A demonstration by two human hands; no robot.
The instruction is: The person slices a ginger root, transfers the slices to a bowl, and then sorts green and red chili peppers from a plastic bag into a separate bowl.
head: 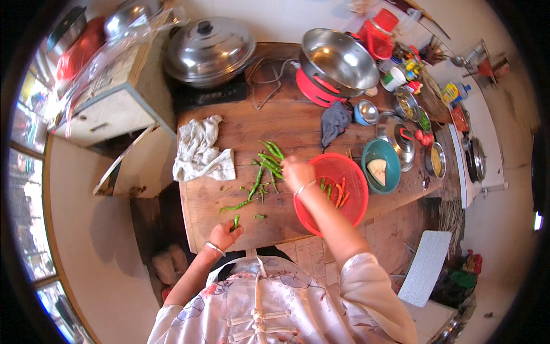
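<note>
My left hand [221, 235], near the table's front edge, grips a green chili pepper [236, 221] whose end sticks up past the thumb. My right hand [297, 173] is blurred and reaches over the wooden table [206, 223] at the right end of a loose pile of green chili peppers [270, 164]. Its fingertips are hidden, so whether they hold a pepper is unclear. Below that wrist, a red plastic basket [364, 189] contains red and green chili peppers [339, 193], partly covered by my forearm. Small green stem pieces [259, 216] lie scattered on the wood.
A crumpled white cloth [202, 150] lies left of the peppers. Right of the basket, a teal bowl [369, 148] holds a pale wedge of food [377, 171]. Along the back stand a lidded steel wok [210, 51] and a steel pot [339, 56] on a red base.
</note>
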